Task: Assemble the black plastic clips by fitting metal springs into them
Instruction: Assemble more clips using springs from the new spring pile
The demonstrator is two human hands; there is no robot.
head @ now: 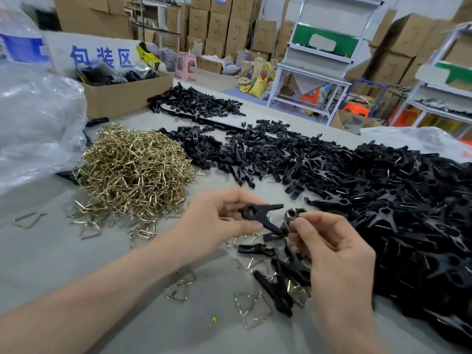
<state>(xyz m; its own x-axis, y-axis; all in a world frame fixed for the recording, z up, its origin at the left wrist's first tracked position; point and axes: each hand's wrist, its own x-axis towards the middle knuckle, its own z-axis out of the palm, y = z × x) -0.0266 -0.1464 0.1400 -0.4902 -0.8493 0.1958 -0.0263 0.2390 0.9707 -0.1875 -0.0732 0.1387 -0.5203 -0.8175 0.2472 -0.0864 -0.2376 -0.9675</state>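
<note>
My left hand [217,221] pinches a black plastic clip [263,215] between thumb and fingers, just above the grey table [76,251]. My right hand [329,249] pinches a second black clip piece [293,215] close beside it, its rounded end pointing up. A heap of brass-coloured metal springs [135,169] lies to the left. Loose springs [252,307] and a few black clips [275,287] lie on the table under my hands. A large pile of black clips [396,200] fills the right side.
Clear plastic bags [35,118] sit at the left. A cardboard box [122,95] holding dark parts stands at the back left, with more black clip parts [199,100] behind the spring heap. Shelving and stacked cartons fill the background.
</note>
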